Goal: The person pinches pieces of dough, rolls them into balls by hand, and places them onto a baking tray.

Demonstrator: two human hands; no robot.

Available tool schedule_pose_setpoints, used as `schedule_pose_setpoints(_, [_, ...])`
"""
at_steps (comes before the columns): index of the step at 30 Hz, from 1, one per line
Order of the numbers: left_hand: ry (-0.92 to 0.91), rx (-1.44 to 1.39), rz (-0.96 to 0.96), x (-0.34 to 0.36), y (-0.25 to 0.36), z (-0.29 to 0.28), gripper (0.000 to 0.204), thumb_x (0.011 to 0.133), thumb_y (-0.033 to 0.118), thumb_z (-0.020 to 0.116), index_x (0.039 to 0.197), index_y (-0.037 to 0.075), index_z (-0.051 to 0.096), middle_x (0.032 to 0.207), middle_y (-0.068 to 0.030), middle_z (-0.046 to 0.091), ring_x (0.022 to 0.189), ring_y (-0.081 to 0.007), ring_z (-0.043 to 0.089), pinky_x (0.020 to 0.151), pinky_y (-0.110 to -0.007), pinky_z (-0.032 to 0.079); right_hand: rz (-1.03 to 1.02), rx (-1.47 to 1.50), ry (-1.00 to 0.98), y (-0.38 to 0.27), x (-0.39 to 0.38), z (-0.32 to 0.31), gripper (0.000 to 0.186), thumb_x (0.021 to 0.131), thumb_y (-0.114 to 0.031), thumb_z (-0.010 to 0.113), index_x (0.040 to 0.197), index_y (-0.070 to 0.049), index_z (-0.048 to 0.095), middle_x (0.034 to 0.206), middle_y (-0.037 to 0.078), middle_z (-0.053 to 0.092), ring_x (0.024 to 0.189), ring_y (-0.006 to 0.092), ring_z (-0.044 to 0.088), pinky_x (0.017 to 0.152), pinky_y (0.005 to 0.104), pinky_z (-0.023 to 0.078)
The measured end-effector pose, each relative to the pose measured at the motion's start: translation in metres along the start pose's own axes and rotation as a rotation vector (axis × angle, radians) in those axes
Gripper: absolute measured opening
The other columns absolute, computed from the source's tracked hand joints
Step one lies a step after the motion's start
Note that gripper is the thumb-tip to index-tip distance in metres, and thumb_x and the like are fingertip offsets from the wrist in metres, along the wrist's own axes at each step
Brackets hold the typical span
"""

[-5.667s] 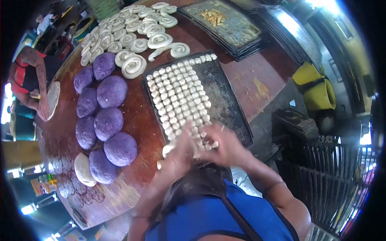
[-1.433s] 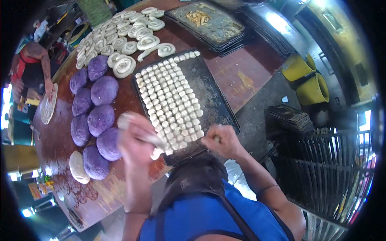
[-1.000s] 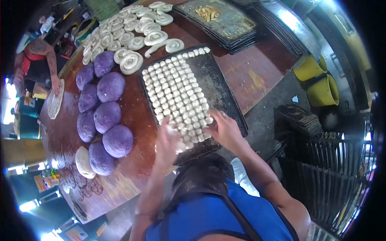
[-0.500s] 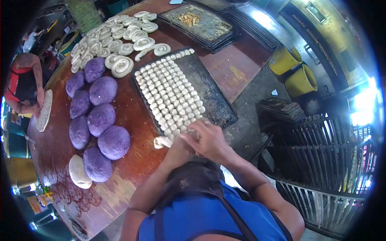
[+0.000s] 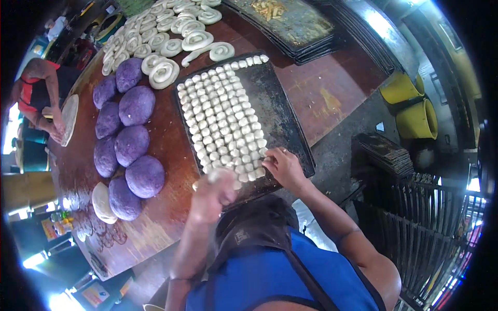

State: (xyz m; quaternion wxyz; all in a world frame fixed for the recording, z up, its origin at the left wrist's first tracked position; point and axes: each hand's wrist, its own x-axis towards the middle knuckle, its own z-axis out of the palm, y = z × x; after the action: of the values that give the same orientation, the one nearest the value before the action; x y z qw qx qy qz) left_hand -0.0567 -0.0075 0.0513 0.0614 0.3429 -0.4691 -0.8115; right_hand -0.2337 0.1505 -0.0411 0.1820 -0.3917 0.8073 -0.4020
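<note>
The dough balls (image 5: 226,113) on the tray (image 5: 275,103) stretch away from you, just left of your right hand (image 5: 284,167), fingers half-curled. Your blurred left hand (image 5: 212,196) is at their near-left corner; I can't tell either grip.

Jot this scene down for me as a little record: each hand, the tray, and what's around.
Left hand: blurred, over the tray's near left corner; what its grip holds is unclear
Right hand: at the near right edge of the dough pieces
Tray: dark, bare along its right side
Dough pieces: small, pale, in rows
Left of tray: eight purple mounds, one pale mound
Far left: pale coils
Co-worker: bent over a flat pale sheet
Floor, right: two yellow buckets
</note>
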Motion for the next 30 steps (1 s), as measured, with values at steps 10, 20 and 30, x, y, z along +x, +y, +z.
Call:
schedule_pose_setpoints(10, [-0.343, 0.908, 0.869, -0.036, -0.017, -0.021, 0.047, 0.097, 0.009, 0.047, 0.141, -0.001, 0.033, 0.125, -0.0125, 0.055, 0.11, -0.0187, 0.055, 0.089, -0.032, 0.049, -0.476, 0.008, -0.202, -0.153, -0.055, -0.026, 0.044, 0.084, -0.024, 0.068, 0.122, -0.007, 0.053, 0.094, 0.019, 0.062, 0.086, 0.0396, 0.062, 0.075, 0.0447, 0.052])
schedule_pose_setpoints(20, [-0.413, -0.03, 0.167, -0.034, -0.029, -0.013, 0.025, 0.098, 0.019, 0.045, 0.11, 0.001, 0.059, 0.096, -0.0071, 0.063, 0.086, -0.0151, 0.059, 0.07, -0.029, 0.047, -0.204, -0.14, 0.214, -0.172, -0.055, 0.015, 0.021, 0.084, -0.016, 0.066, 0.1, -0.003, 0.061, 0.081, 0.016, 0.064, 0.071, 0.0349, 0.064, 0.06, 0.0421, 0.051])
schedule_pose_setpoints(30, [0.086, -0.325, 0.411, 0.014, 0.031, -0.03, 0.019, 0.097, 0.02, 0.049, 0.081, 0.01, 0.047, 0.061, 0.005, 0.038, 0.055, -0.0045, 0.037, 0.052, -0.021, 0.033, 0.175, 0.383, -0.206, -0.055, -0.028, -0.04, 0.01, 0.085, -0.009, 0.067, 0.083, 0.0, 0.061, 0.07, 0.003, 0.062, 0.06, 0.0086, 0.059, 0.055, 0.0279, 0.047])
